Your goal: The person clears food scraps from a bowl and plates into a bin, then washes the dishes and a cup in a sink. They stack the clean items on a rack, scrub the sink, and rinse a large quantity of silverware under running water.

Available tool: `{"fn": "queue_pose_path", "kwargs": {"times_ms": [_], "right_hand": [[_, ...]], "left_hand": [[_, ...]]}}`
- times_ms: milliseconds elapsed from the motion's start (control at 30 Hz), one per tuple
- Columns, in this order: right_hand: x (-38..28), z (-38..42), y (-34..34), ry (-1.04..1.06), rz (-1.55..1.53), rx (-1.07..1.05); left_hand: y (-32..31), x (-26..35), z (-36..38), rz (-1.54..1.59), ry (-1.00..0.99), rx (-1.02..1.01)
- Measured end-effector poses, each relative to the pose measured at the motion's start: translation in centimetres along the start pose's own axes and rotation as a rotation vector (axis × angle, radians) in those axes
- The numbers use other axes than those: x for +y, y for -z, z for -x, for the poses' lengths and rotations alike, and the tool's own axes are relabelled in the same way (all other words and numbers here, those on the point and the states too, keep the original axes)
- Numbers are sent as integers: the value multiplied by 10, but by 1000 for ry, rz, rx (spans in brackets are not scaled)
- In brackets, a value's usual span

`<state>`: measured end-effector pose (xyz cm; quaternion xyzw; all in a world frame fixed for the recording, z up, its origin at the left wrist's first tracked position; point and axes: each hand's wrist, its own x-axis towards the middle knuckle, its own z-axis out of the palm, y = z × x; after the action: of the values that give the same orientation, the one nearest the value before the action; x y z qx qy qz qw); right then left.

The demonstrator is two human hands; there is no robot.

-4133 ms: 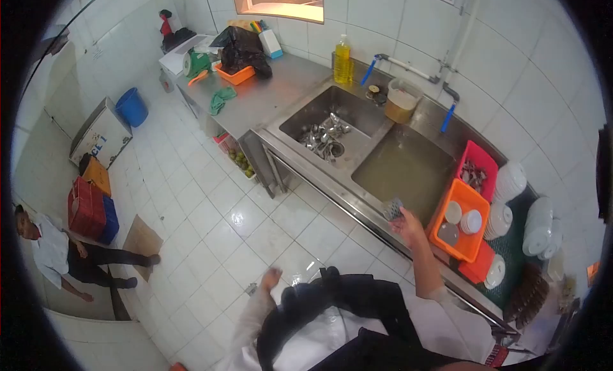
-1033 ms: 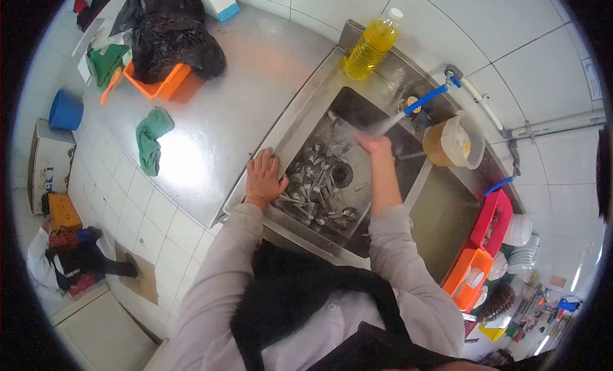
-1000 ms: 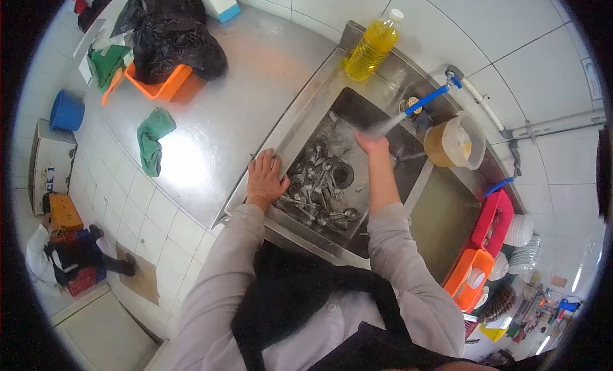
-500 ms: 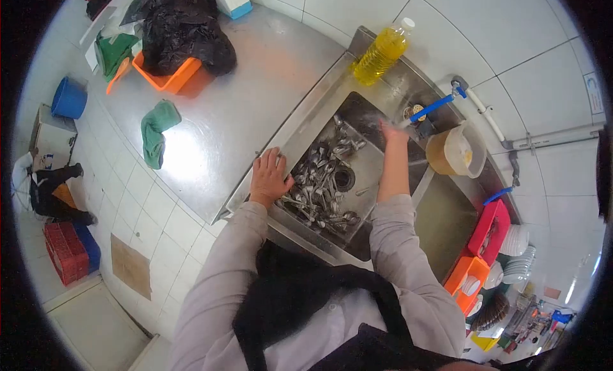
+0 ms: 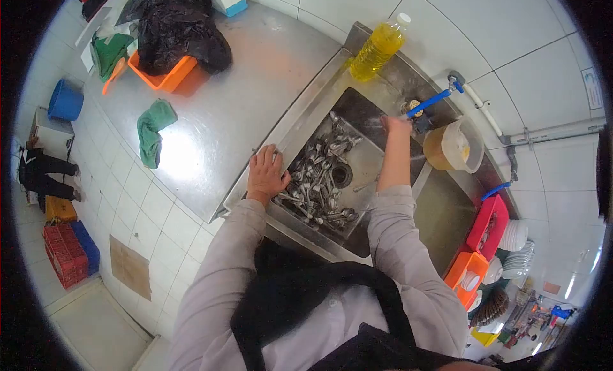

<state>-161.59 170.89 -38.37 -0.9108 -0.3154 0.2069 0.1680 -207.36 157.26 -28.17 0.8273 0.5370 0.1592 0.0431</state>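
My left hand lies on the sink's left rim, fingers spread, holding nothing. Under the blue tap, at the upper right of the basin, is my right hand; its fingers are blurred, and whether it holds anything cannot be made out. Between my hands, many metal spoons and other cutlery lie in the sink basin, around the round drain. A clear plastic jug stands right of my right hand.
A yellow liquid bottle stands behind the sink. Left on the steel counter are a green cloth and an orange bin with a black bag. Right are a second basin, a red basket and stacked dishes. A person is far left.
My right hand has shifted slightly within the tap area. The person at the far left has moved a little, and more of a yellow crate shows there. My left hand stays on the rim.
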Motion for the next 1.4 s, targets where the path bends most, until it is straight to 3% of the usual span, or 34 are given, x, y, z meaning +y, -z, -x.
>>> {"fn": "queue_pose_path", "kwargs": {"times_ms": [100,167,233,300,433,500,600,700,833,900,1400], "right_hand": [[-31,43,25,10,152,18],[-47,61,37,-444,-1421,18],[-73,80,64,-30,-1769,235],[-95,101,102,167,-1708,392],[-121,89,136,261,-1406,515],[-110,61,141,146,-1339,355],[-114,62,146,88,-1412,302],[-109,54,142,165,-1564,155],[-117,56,141,52,-1587,202],[-115,53,146,20,-1651,105],[-109,62,156,23,-1493,-33]], "left_hand": [[-3,-2,1,17,2,7],[-3,-1,0,11,0,13],[-4,-1,1,7,3,18],[-6,-3,2,9,-10,34],[-4,-1,0,27,14,-37],[-2,-1,0,8,7,-2],[-1,0,-1,24,18,-14],[-1,0,-2,16,14,-16],[0,1,-1,97,-3,33],[1,1,-2,94,5,29],[0,2,-2,-15,23,-12]]}}
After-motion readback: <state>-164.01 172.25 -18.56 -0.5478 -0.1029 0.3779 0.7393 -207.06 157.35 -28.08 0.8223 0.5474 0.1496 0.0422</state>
